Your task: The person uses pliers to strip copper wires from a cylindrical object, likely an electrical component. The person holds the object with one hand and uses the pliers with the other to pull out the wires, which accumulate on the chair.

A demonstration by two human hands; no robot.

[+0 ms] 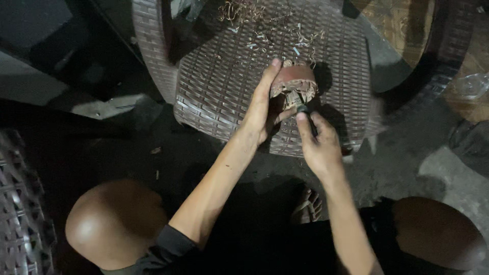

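We see a reddish-brown cylindrical part (295,81) with frayed wire ends resting on a woven wicker chair seat (219,86). The left hand (262,109) wraps its fingers around it; the right hand (318,145) pinches a dark tool (304,111) against its underside. Wire scraps (244,10) lie beyond.

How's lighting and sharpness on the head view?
Head view: one hard light on the woven chair seat and both hands; the left hand and right hand are sharp enough, the round brown part is legible, glare shows on the knees, and the edges fall into deep shadow.
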